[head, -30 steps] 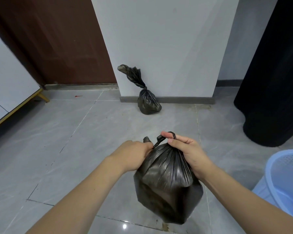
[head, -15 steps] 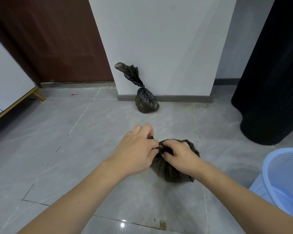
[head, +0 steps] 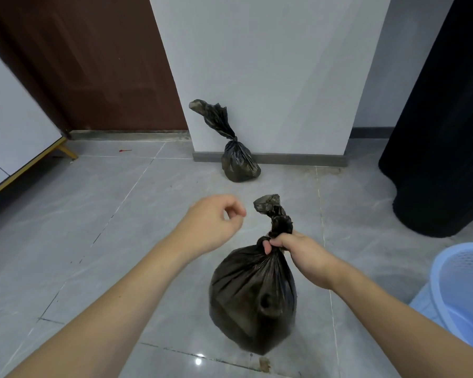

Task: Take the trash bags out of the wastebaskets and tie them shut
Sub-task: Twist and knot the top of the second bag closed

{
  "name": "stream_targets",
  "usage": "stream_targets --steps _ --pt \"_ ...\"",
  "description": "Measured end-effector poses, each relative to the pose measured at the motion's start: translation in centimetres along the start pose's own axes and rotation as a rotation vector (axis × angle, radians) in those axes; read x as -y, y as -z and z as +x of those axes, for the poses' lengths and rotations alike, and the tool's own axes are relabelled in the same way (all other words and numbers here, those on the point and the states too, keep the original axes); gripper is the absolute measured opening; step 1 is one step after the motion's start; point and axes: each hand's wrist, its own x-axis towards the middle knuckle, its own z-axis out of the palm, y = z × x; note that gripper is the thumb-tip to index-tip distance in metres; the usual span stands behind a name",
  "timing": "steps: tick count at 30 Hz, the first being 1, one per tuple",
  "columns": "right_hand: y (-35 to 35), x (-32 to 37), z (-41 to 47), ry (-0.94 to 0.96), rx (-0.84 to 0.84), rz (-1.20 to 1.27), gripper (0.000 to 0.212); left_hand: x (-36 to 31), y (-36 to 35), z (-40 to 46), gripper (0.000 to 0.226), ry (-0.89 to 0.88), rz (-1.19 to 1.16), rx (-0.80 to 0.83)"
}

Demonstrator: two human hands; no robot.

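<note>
A full black trash bag (head: 253, 296) hangs above the grey floor in the lower middle. My right hand (head: 292, 248) grips its neck just under a knot, and the twisted tail sticks up above my fingers. To the left of the knot my left hand (head: 212, 223) hovers apart from the bag with fingers loosely curled, holding nothing. A second black bag (head: 239, 163), tied at the neck, sits on the floor against the white pillar. A light blue wastebasket (head: 464, 293) stands at the right edge, partly cut off.
A white pillar (head: 271, 72) with a dark baseboard rises ahead. A brown door (head: 93, 64) is at the back left and a white panel with a gold leg (head: 14, 148) at far left. A black curtain (head: 443, 137) hangs at right.
The bag was low, with both hands working at its neck; now it is lifted by my right hand with the knot showing. My left hand has let go and moved left.
</note>
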Motion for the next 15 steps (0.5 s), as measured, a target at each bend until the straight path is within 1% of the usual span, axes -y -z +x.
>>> stream_targets --steps 1,3,6,9,12,15 --pt "-0.1 -0.1 0.1 -0.008 -0.009 0.02 0.026 0.3 -0.6 -0.3 0.011 0.003 -0.001 0.063" --pt "-0.4 0.0 0.3 -0.026 0.021 0.062 0.023 0.8 -1.6 -0.8 0.009 -0.003 0.002 0.121" --pt "-0.6 0.4 0.2 -0.046 0.098 0.047 0.015 1.3 -2.4 -1.2 0.008 0.0 0.013 0.127" --pt "-0.3 0.3 0.3 -0.022 0.077 0.033 0.017 1.5 -2.5 -1.0 0.008 0.018 -0.025 0.136" --pt "0.1 0.2 0.5 0.003 0.056 -0.025 0.016 1.6 -2.6 -0.8 0.007 0.066 -0.113 0.157" --pt "0.3 0.5 0.4 0.022 0.082 -0.023 0.018 1.9 -2.8 -0.8 0.005 0.107 -0.2 0.161"
